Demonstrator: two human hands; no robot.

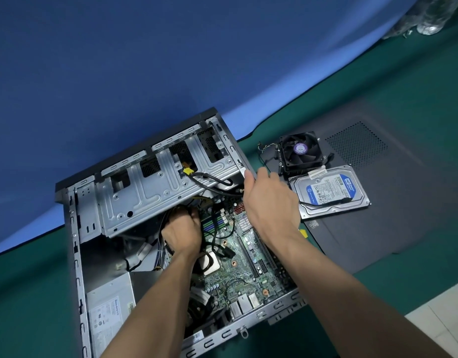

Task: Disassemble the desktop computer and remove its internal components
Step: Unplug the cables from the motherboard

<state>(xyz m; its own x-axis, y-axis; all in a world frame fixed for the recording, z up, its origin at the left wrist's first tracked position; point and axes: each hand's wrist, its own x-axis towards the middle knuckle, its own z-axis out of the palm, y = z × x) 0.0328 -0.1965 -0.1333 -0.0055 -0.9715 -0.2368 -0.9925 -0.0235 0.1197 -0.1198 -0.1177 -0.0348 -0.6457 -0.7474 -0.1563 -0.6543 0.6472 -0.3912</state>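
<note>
The open desktop case (78,254) lies on its side with the green motherboard (246,257) exposed. A silver drive cage (155,187) is tilted up over the board's far end. My left hand (182,232) reaches under the cage, fingers curled around a bundle of black cables there; the fingertips are hidden. My right hand (269,200) grips the cage's right end at the case's edge. The bare CPU (209,262) shows beside my left wrist. The power supply (109,308) sits in the near left corner.
A removed cooler with fan (301,151) and a blue-labelled hard drive (331,195) lie on the dark side panel (393,202) to the right. A green mat (416,86) covers the table, a blue backdrop (145,60) rises behind.
</note>
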